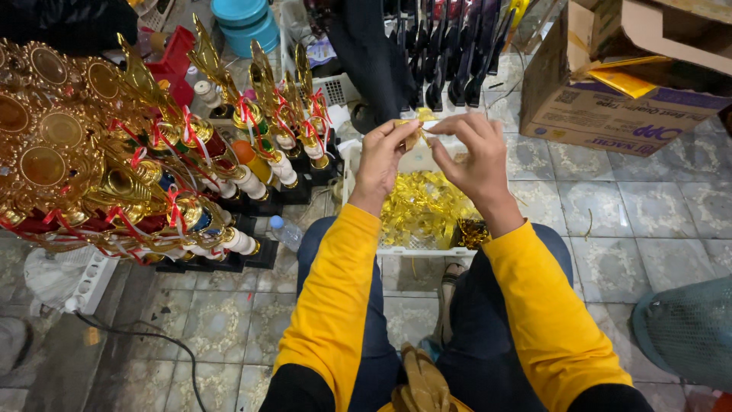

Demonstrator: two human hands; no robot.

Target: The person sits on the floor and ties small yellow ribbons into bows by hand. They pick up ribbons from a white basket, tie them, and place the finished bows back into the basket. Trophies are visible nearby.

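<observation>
- Left hand [381, 156] & right hand [471, 156] raised together over a white basket [352, 169], both in yellow sleeves.
- Between them: small gold foil piece [416, 131], held at fingertip level, above the basket's far end.
- Left grip: thumb + forefinger pinched shut on the foil piece from the left.
- Right grip: fingers closed on the same piece from the right, fingertips nearly meeting the left ones.
- Basket sits on the tiled floor [633, 214] just ahead of the person's knees; inside is a heap of gold foil scraps [421, 206], w/ a darker glittery bundle [471, 233] at its near right corner.
- Left of the basket: rows of gold trophies [152, 168] w/ red ribbons, on black bases, packed close together.
- Small plastic bottle w/ blue cap [285, 231] lies on the floor btw the trophies and the person's left knee.
- Far right: open cardboard box [602, 107], well apart from the hands.
- Top centre: row of dark upright pieces [450, 61] behind the basket; can't tell what they are.
- Bottom left: white power strip [91, 282] w/ a black cable.
</observation>
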